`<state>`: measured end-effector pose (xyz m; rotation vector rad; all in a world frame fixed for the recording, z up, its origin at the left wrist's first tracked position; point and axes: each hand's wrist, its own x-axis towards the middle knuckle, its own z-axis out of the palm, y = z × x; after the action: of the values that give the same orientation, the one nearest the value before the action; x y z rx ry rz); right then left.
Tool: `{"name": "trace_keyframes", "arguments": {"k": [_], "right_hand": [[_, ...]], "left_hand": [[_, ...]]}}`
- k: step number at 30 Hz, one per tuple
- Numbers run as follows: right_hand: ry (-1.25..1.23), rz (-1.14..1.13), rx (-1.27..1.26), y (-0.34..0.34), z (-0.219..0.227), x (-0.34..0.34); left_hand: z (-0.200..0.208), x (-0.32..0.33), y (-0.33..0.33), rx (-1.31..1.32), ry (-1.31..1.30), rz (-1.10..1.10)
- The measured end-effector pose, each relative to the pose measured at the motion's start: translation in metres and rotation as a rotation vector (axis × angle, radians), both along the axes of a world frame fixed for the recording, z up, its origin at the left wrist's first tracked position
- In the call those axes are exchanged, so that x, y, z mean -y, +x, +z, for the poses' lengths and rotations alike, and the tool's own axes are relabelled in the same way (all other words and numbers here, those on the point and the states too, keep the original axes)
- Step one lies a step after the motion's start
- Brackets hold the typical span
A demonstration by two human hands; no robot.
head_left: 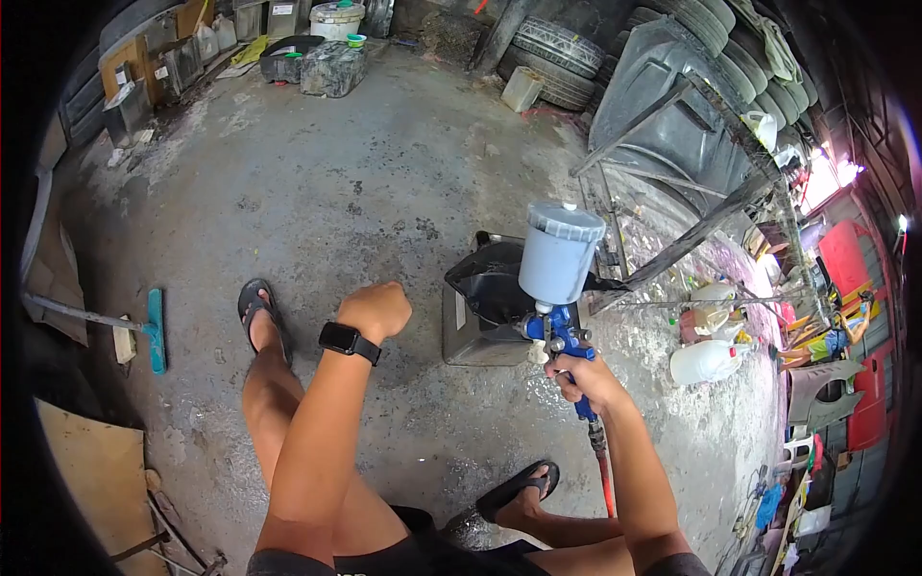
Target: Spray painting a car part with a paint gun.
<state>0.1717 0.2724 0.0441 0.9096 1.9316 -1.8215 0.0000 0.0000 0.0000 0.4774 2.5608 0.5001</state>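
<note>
My right hand [597, 382] grips the handle of a blue spray gun [579, 350], held upright in front of me. On top of the gun sits a pale paint cup [557, 264] with a grey lid. A red air hose [606, 480] hangs from the foot of the handle. Behind the gun, a black funnel-like container [492, 288] rests on a square metal can [471, 344] on the floor, partly covered by the cup. My left hand [376, 309] is closed in a fist to the left of the can, with no object showing. A black watch [348, 341] is on that wrist.
A teal broom [157, 331] lies at the left near a wooden board [86, 470]. To the right stand a metal frame [701, 226] and a white jug [706, 362]. Tyres [552, 62] are stacked at the back; cans and a white bucket [336, 21] line the far left.
</note>
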Motion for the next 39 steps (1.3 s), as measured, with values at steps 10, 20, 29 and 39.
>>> {"name": "trace_keyframes", "arguments": {"k": [10,20,29,39], "right_hand": [[0.134,-0.005,-0.021,0.003,-0.004,-0.004],[0.211,-0.079,-0.002,0.007,-0.018,-0.002],[0.098,-0.026,-0.024,0.008,-0.021,0.019],[0.207,-0.115,-0.004,0.01,-0.023,0.023]], "left_hand": [[0.009,-0.005,0.005,0.022,0.024,0.026],[0.017,-0.001,0.004,0.034,0.037,0.025],[0.005,-0.001,0.003,0.014,0.047,0.006],[0.012,0.0,0.003,0.037,0.037,0.033]]}}
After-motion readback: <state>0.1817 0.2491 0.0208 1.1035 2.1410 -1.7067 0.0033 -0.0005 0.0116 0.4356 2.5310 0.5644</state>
